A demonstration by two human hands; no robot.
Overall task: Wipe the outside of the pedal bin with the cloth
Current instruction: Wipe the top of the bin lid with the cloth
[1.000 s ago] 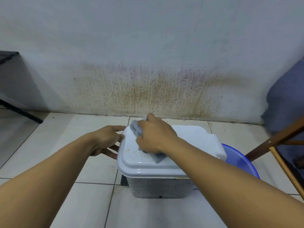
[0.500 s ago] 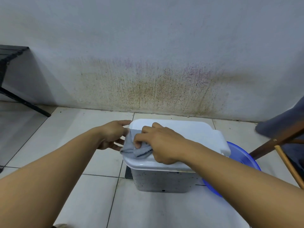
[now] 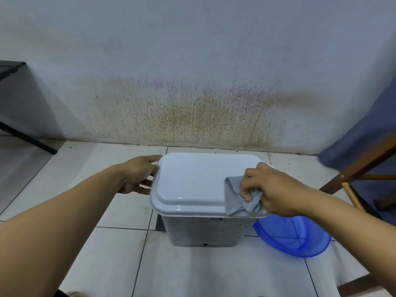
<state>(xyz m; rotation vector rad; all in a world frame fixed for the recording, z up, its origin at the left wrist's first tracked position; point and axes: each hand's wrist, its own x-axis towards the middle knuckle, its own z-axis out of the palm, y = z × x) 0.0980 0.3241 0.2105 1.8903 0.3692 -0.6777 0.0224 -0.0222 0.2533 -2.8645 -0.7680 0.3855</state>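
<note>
At the far left a dark metal frame stands against the stained wall, with bare floor tiles between it and the bin. The left hand rests at the left edge of the lid, its grip spread, fingertips touching the lid's rim. The pedal bin stands on the floor near the wall, in the middle of the view: a grey speckled body narrowing toward the base, under a pale, glossy, rounded-rectangle lid that is closed, so whatever is inside is hidden. A dark pedal shows at the bin's lower left. The right hand presses a crumpled grey cloth on the lid's near right corner, its grip pinching the cloth in bunched fingers. Just right of the bin, touching or nearly so, a blue plastic basin lies on the floor; nothing shows inside. Farther right, wooden legs and blue fabric crowd that side.
</note>
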